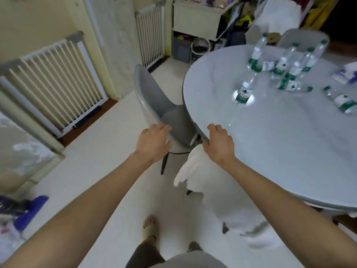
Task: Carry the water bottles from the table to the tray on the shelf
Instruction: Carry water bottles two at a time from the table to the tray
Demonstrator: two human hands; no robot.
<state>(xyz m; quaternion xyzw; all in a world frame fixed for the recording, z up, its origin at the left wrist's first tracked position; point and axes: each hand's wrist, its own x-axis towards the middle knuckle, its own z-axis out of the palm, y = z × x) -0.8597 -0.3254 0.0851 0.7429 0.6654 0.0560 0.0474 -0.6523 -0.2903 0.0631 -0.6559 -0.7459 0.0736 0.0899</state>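
Several clear water bottles with green-and-white labels stand or lie on the round grey table (280, 144) at the right. The nearest upright bottle (245, 92) is towards the table's middle. Others cluster at the far side (284, 64), and one bottle (342, 101) lies at the right edge. My left hand (153, 143) hovers over the floor beside a grey chair, fingers relaxed, holding nothing. My right hand (219, 144) hangs at the table's near-left rim, fingers loosely bent and empty. No shelf tray is in view.
A grey chair (160, 105) is tucked against the table's left side. A white cloth (193, 169) hangs below the table edge. White barred gates (56, 82) stand at the left and the back. A cluttered shelf unit (197, 18) is behind the table.
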